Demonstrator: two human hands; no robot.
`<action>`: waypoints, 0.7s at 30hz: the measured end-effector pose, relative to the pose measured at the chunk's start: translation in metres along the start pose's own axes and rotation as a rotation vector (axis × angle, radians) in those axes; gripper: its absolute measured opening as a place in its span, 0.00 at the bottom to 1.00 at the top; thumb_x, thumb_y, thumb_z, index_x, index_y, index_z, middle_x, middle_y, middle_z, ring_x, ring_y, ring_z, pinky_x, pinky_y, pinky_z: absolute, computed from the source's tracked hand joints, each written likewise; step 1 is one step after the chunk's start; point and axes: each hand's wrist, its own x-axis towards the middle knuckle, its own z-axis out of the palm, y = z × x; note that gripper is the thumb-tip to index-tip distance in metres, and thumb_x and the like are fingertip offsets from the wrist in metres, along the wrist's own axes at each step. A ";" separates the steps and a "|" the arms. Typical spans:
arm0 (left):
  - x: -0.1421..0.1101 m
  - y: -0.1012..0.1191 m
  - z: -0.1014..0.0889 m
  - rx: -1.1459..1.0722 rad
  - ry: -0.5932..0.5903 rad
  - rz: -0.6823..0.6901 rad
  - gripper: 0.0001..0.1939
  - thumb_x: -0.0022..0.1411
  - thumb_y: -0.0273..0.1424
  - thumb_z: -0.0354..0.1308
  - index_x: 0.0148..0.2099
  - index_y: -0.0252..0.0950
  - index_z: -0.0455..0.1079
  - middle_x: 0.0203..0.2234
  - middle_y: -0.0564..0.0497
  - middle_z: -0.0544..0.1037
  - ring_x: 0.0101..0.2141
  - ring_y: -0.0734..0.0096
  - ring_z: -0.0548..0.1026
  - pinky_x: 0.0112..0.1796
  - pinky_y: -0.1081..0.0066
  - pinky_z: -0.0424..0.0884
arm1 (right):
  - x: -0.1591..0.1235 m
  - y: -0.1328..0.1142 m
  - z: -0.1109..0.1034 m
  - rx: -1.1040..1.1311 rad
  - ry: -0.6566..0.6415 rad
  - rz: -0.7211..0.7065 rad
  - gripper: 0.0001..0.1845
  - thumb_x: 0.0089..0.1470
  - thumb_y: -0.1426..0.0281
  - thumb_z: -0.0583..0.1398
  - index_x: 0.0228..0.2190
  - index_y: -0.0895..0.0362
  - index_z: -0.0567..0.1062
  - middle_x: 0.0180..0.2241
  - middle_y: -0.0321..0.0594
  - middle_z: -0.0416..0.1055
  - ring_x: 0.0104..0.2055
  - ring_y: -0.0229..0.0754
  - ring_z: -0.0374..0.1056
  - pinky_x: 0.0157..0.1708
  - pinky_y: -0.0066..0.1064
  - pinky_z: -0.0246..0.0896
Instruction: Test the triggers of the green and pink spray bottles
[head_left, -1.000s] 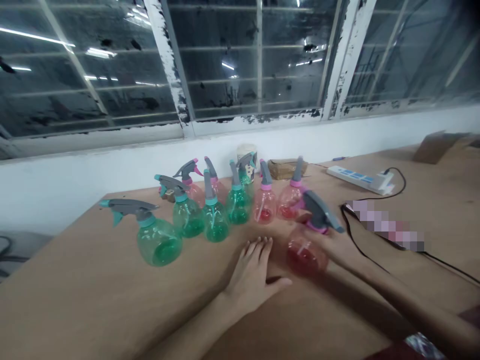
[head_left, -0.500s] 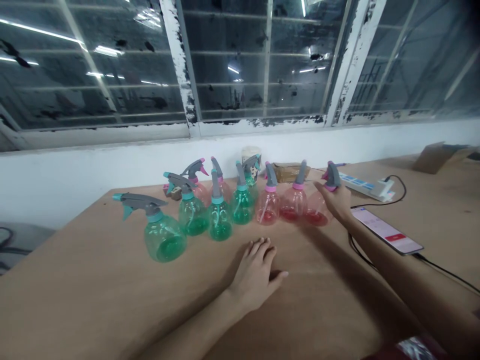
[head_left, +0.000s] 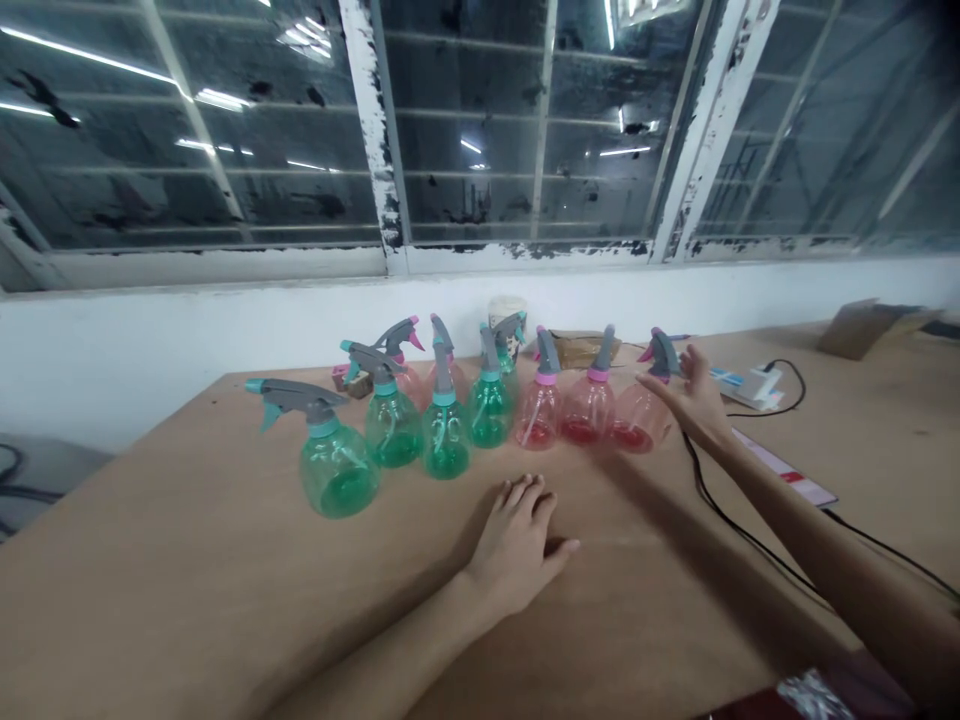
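Observation:
Several small spray bottles stand in a row on the wooden table (head_left: 187, 600), green ones on the left and pink ones on the right. The nearest green bottle (head_left: 334, 465) is at the left end. The rightmost pink bottle (head_left: 637, 415) stands at the row's right end. My right hand (head_left: 694, 400) hovers just beside its grey trigger head, fingers spread and apart from it. My left hand (head_left: 517, 545) lies flat on the table in front of the row, holding nothing.
A phone (head_left: 784, 468) lies right of my right forearm with a black cable (head_left: 720, 510) running past it. A white power strip (head_left: 750, 385) sits farther back. A brown box (head_left: 577, 348) and a cup (head_left: 504, 310) stand behind the bottles, below the window wall.
My right hand carried the pink bottle from the near table to the right end of the row, set it upright, and has let go of it. The left hand stayed put.

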 end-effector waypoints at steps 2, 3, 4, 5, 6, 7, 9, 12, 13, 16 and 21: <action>0.000 -0.001 0.001 0.001 0.008 -0.002 0.25 0.60 0.41 0.54 0.54 0.30 0.64 0.56 0.37 0.64 0.58 0.50 0.59 0.55 0.50 0.57 | -0.013 -0.007 -0.013 0.012 0.141 -0.003 0.40 0.42 0.54 0.64 0.52 0.60 0.62 0.55 0.58 0.58 0.56 0.56 0.56 0.50 0.42 0.56; 0.000 -0.001 0.001 0.002 0.011 0.001 0.25 0.60 0.41 0.54 0.54 0.30 0.64 0.56 0.37 0.64 0.57 0.50 0.59 0.55 0.50 0.57 | -0.022 -0.013 -0.019 0.042 0.204 -0.030 0.35 0.45 0.55 0.63 0.51 0.58 0.63 0.54 0.56 0.58 0.57 0.54 0.56 0.51 0.41 0.56; 0.000 -0.001 0.001 0.005 0.012 0.004 0.25 0.60 0.41 0.54 0.53 0.29 0.64 0.56 0.37 0.65 0.57 0.50 0.59 0.55 0.50 0.57 | -0.031 -0.021 -0.024 0.088 0.237 -0.052 0.30 0.47 0.56 0.61 0.49 0.57 0.64 0.54 0.54 0.60 0.55 0.52 0.59 0.50 0.41 0.57; 0.000 -0.001 0.001 0.007 0.013 0.008 0.25 0.60 0.41 0.54 0.53 0.29 0.64 0.56 0.36 0.65 0.57 0.50 0.59 0.55 0.50 0.57 | -0.041 -0.031 -0.028 0.143 0.254 -0.052 0.26 0.49 0.56 0.60 0.47 0.55 0.65 0.51 0.51 0.63 0.51 0.51 0.63 0.48 0.43 0.60; 0.000 -0.001 0.001 0.008 0.012 0.012 0.25 0.60 0.41 0.54 0.53 0.29 0.64 0.56 0.36 0.65 0.57 0.50 0.60 0.55 0.50 0.57 | -0.051 -0.041 -0.029 0.188 0.197 -0.044 0.22 0.51 0.56 0.59 0.44 0.55 0.66 0.47 0.49 0.66 0.47 0.50 0.67 0.45 0.44 0.62; 0.000 -0.001 0.000 0.007 0.011 0.014 0.24 0.60 0.41 0.53 0.53 0.29 0.64 0.56 0.36 0.65 0.57 0.50 0.60 0.55 0.49 0.57 | -0.061 -0.052 -0.028 0.221 0.103 -0.032 0.20 0.52 0.56 0.58 0.42 0.54 0.67 0.44 0.47 0.68 0.43 0.49 0.68 0.41 0.44 0.65; 0.000 -0.001 0.000 0.007 0.007 0.012 0.24 0.61 0.41 0.52 0.54 0.30 0.64 0.56 0.36 0.65 0.57 0.49 0.60 0.54 0.49 0.58 | -0.075 -0.073 -0.018 0.200 -0.207 -0.029 0.18 0.51 0.57 0.59 0.41 0.54 0.68 0.43 0.47 0.69 0.42 0.50 0.69 0.37 0.42 0.67; 0.000 0.000 0.000 0.013 0.005 0.005 0.24 0.61 0.41 0.52 0.54 0.29 0.64 0.55 0.36 0.65 0.57 0.49 0.60 0.54 0.49 0.58 | -0.085 -0.093 0.011 0.251 -0.386 -0.026 0.24 0.51 0.58 0.59 0.47 0.55 0.65 0.47 0.50 0.67 0.47 0.51 0.67 0.41 0.45 0.66; 0.000 0.000 0.000 0.012 0.008 0.004 0.24 0.61 0.41 0.51 0.54 0.29 0.64 0.55 0.36 0.65 0.57 0.49 0.60 0.54 0.49 0.58 | -0.085 -0.096 0.022 0.254 -0.383 -0.027 0.28 0.50 0.58 0.59 0.50 0.55 0.62 0.50 0.50 0.65 0.50 0.52 0.65 0.45 0.47 0.64; 0.000 -0.001 0.001 -0.004 0.021 0.007 0.24 0.62 0.42 0.50 0.54 0.31 0.64 0.55 0.37 0.66 0.57 0.50 0.60 0.54 0.49 0.58 | -0.079 -0.100 0.051 0.238 -0.341 -0.038 0.33 0.51 0.58 0.59 0.55 0.57 0.57 0.56 0.54 0.59 0.56 0.54 0.58 0.52 0.52 0.55; -0.001 -0.002 0.003 -0.001 0.017 0.011 0.25 0.62 0.42 0.49 0.54 0.31 0.63 0.55 0.36 0.66 0.57 0.50 0.60 0.54 0.49 0.58 | -0.062 -0.105 0.085 0.194 -0.311 -0.065 0.37 0.49 0.57 0.59 0.54 0.65 0.58 0.54 0.59 0.60 0.57 0.56 0.56 0.55 0.49 0.51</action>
